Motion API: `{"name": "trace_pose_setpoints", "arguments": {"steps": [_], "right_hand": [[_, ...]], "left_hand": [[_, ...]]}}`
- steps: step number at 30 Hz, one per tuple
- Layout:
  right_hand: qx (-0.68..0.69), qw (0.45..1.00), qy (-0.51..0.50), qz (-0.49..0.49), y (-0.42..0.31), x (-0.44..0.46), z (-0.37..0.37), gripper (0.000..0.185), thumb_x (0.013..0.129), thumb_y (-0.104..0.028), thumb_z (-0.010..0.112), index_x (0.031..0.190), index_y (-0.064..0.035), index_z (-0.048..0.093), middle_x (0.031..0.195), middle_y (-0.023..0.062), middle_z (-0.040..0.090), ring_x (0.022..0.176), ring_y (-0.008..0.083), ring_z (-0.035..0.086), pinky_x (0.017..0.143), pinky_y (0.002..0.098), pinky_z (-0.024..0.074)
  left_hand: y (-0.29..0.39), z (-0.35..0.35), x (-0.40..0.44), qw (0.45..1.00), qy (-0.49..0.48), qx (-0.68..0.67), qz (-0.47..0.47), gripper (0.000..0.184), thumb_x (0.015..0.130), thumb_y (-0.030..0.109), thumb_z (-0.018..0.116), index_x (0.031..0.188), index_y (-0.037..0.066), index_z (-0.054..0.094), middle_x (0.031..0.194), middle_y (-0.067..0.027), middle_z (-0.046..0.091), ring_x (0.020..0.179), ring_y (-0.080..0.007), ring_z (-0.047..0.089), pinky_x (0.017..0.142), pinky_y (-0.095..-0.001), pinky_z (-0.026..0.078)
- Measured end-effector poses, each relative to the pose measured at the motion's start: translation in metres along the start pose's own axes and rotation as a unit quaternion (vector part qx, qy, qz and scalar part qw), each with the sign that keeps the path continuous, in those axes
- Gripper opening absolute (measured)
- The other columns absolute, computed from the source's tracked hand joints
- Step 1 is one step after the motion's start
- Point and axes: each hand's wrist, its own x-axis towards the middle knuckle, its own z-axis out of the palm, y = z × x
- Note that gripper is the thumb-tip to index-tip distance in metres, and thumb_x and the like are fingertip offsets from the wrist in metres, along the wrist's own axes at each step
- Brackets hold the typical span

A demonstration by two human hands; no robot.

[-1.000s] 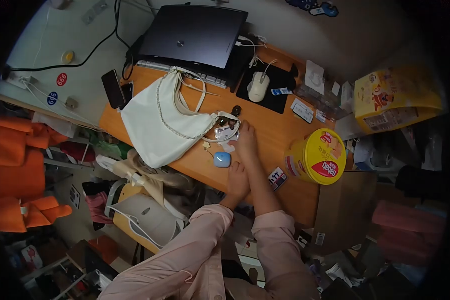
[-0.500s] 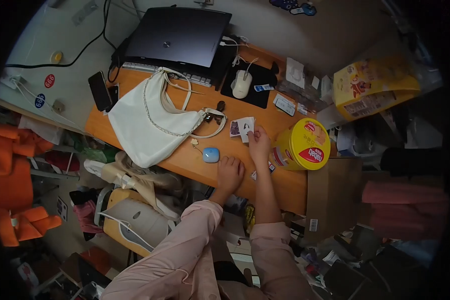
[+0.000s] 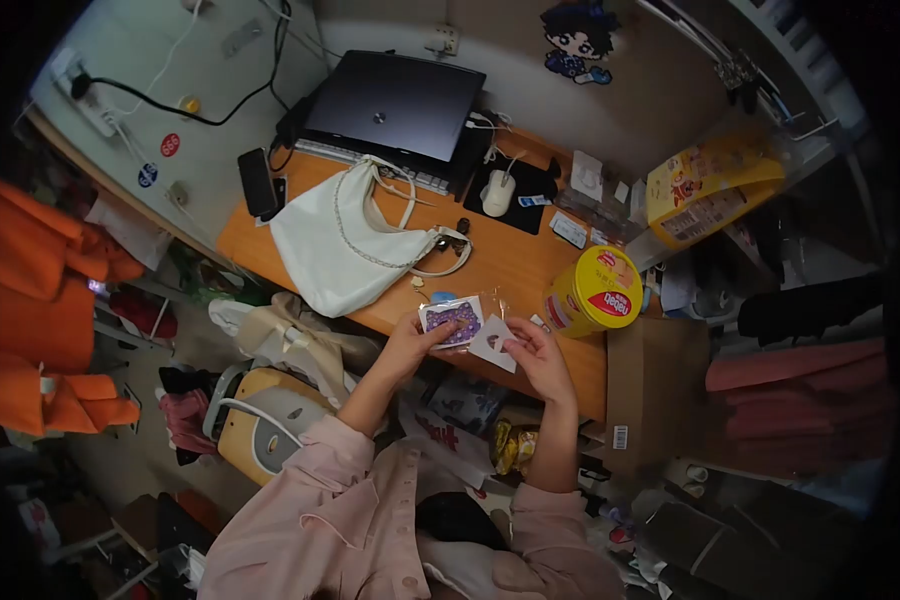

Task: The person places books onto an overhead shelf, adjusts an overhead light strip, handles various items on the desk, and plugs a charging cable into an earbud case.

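My left hand is closed on a small purple patterned card with a white border, which seems to sit in a clear plastic sleeve. Between the fingers of my right hand is a white card with a small dark shape near its middle. The two cards overlap or touch just above the desk's front edge. Partly hidden behind the purple card is a small blue rounded case. A white handbag lies to the left, and a yellow tub stands right of my right hand.
On the wooden desk are a dark laptop, a white mouse on a black pad, and a phone. A yellow box stands at the right. Below the desk edge is a cardboard box.
Both hands have come together near the desk's front edge. The cards have been lifted off the desk; my left hand now grips the purple one, my right the white one. The view has shifted.
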Motion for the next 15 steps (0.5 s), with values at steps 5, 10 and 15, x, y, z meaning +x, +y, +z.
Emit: {"name": "trace_pose_setpoints", "arguments": {"steps": [5, 10, 15], "right_hand": [[0.025, 0.999, 0.015, 0.027, -0.015, 0.003, 0.02, 0.024, 0.083, 0.003, 0.045, 0.107, 0.0013, 0.048, 0.096, 0.0055, 0.054, 0.087, 0.0096, 0.053, 0.075, 0.0206, 0.0415], [0.064, 0.996, -0.039, 0.054, -0.005, 0.013, 0.05, 0.017, 0.084, -0.008, 0.044, 0.097, -0.0004, 0.052, 0.083, 0.0031, 0.054, 0.072, 0.0104, 0.052, 0.064, 0.0197, 0.041], [0.161, 0.962, -0.18, 0.124, 0.017, 0.011, 0.095, 0.024, 0.087, -0.021, 0.04, 0.086, -0.0017, 0.055, 0.067, -0.001, 0.049, 0.055, 0.0083, 0.042, 0.054, 0.0183, 0.0342]], "left_hand": [[0.028, -0.008, -0.057, 0.996, 0.011, -0.034, 0.087, 0.036, 0.081, 0.005, 0.057, 0.113, -0.005, 0.045, 0.096, -0.0132, 0.059, 0.084, -0.0228, 0.061, 0.073, -0.034, 0.053], [0.041, -0.025, -0.105, 0.974, 0.093, -0.186, 0.086, 0.037, 0.084, 0.005, 0.051, 0.119, -0.002, 0.041, 0.11, -0.0143, 0.055, 0.099, -0.0256, 0.056, 0.082, -0.0346, 0.049], [0.038, -0.046, -0.144, 0.946, 0.103, -0.286, 0.108, 0.034, 0.088, 0.009, 0.045, 0.12, -0.001, 0.04, 0.114, -0.0129, 0.052, 0.102, -0.0222, 0.055, 0.088, -0.0336, 0.046]]}}
